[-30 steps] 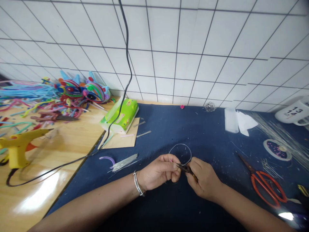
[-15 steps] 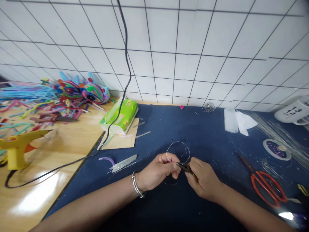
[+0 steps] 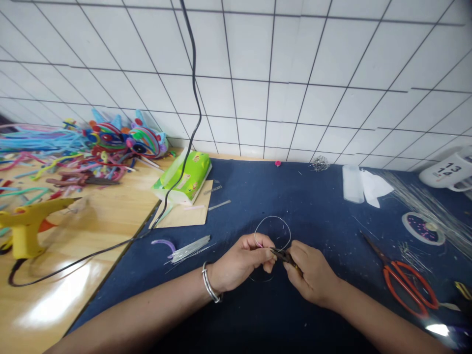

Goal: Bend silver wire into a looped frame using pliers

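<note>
Over the dark blue mat, my left hand [image 3: 254, 256] pinches a thin wire loop [image 3: 273, 217] that stands up above the fingers. Small pink beads [image 3: 259, 244] show on the loop beside my left index finger. My right hand [image 3: 311, 270] is closed round a pair of dark pliers [image 3: 283, 255]. The pliers' jaws meet the wire at my left fingertips; the exact grip point is partly hidden by the thumb. A silver bangle [image 3: 209, 282] circles my left wrist.
Orange-handled scissors [image 3: 401, 280] and a bead dish [image 3: 423, 228] lie to the right, near long wires [image 3: 431, 201]. Cut wires [image 3: 191, 249] lie left, below a green tissue pack [image 3: 190, 177]. A yellow glue gun [image 3: 29, 223] sits far left, its black cord [image 3: 110, 250] crossing the mat's edge.
Almost nothing differs. Both hands, the wire loop and the pliers hold their places; only a very slight shift of the view shows.
</note>
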The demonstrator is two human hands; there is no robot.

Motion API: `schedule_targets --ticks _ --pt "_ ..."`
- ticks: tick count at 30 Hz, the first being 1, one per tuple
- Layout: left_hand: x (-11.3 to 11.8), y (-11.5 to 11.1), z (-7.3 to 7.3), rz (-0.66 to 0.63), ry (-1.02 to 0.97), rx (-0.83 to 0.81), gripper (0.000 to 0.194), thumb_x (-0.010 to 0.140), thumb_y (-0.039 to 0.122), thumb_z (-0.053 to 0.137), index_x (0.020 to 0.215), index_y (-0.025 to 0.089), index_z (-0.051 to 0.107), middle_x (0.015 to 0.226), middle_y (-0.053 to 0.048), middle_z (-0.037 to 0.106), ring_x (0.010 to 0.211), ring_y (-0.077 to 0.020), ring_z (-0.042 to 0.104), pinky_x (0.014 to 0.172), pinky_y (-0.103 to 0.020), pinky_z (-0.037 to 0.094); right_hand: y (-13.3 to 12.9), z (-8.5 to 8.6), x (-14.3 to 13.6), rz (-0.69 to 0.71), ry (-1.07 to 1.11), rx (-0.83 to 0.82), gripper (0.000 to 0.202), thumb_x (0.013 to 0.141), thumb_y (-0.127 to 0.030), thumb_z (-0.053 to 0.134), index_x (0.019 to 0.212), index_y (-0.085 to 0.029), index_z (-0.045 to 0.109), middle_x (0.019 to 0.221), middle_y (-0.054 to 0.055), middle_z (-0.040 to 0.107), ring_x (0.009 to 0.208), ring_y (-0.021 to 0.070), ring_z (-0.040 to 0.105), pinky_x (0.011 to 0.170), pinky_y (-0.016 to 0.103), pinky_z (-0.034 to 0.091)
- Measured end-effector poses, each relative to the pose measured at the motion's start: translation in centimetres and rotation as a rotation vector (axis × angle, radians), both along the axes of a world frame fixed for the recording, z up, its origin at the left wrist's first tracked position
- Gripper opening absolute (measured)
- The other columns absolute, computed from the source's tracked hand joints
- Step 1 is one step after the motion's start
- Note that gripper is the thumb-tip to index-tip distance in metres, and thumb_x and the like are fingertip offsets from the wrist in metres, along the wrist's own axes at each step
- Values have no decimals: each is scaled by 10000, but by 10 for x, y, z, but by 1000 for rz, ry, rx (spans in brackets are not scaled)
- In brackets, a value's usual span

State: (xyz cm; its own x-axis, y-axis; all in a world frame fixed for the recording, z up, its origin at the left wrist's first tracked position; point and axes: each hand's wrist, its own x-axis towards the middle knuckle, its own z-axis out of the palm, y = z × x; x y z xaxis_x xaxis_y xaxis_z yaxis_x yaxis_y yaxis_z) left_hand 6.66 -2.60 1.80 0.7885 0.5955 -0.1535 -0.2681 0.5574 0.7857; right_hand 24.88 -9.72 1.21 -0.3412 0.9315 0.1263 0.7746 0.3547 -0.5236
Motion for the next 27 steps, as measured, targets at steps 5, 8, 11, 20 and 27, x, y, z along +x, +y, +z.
schedule_targets --ticks 5,8,11,20,27 --pt "0 -1 0 -2 8 -3 48 763 141 572 744 98 583 656 -26 548 562 -88 505 569 -234 366 1 0 0 7 29 -21 92 816 -190 385 748 -167 442 706 17 445 628 125 406 581 270 321" --pt "0 0 0 1 7 -17 57 775 154 561 757 103 578 671 -30 559 566 -93 514 567 -237 368 2 2 1 11 77 -61 86 819 -193 386 766 -168 450 707 15 448 632 124 412 586 268 327" --pt "-1 3 0 5 -5 -44 96 803 187 523 795 108 577 693 -44 576 578 -110 535 569 -248 376 4 4 2 9 147 -87 76 819 -191 389 764 -172 437 702 8 444 627 118 415 584 262 329" --pt "-2 7 2 30 24 -92 107 795 202 547 754 105 569 661 -26 564 535 -87 523 539 -220 353 5 6 3 -10 193 -93 78 819 -180 396 745 -180 418 686 -4 437 620 112 409 580 255 327" --pt "0 4 3 21 35 -176 146 786 221 552 691 111 545 604 -10 543 486 -79 499 517 -225 346 6 2 2 -8 112 14 98 815 -200 405 724 -175 427 680 5 427 628 122 403 575 261 331"
